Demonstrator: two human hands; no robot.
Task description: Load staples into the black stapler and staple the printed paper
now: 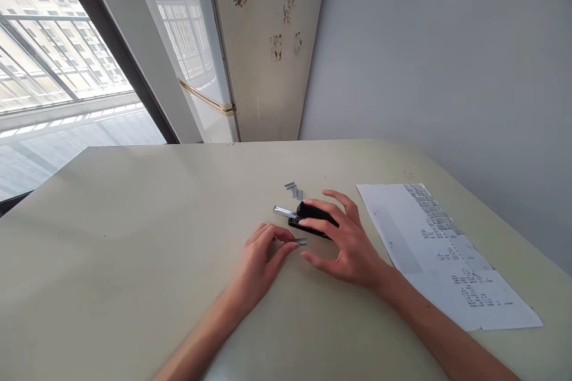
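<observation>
Between the thumb and fingertips of my left hand (pixel 264 253) is a small grey strip of staples (pixel 301 241), its free end pointing right. Just beyond it lies a black stapler (pixel 313 212), opened up, with its silver metal part (pixel 285 212) sticking out to the left. My right hand (pixel 346 241) hovers over the stapler's right side, fingers spread and thumb apart from it. Its fingers cover part of the stapler, and whether they touch it is unclear. Several more staple strips (pixel 295 191) lie loose behind the stapler.
Printed paper sheets (pixel 406 244) lie on the right of the pale table (pixel 134 262), partly under my right forearm. A wall (pixel 447 59) borders the table's right side. A refrigerator (pixel 268 89) stands behind the far edge, and a glass door (pixel 67 59) is at the left.
</observation>
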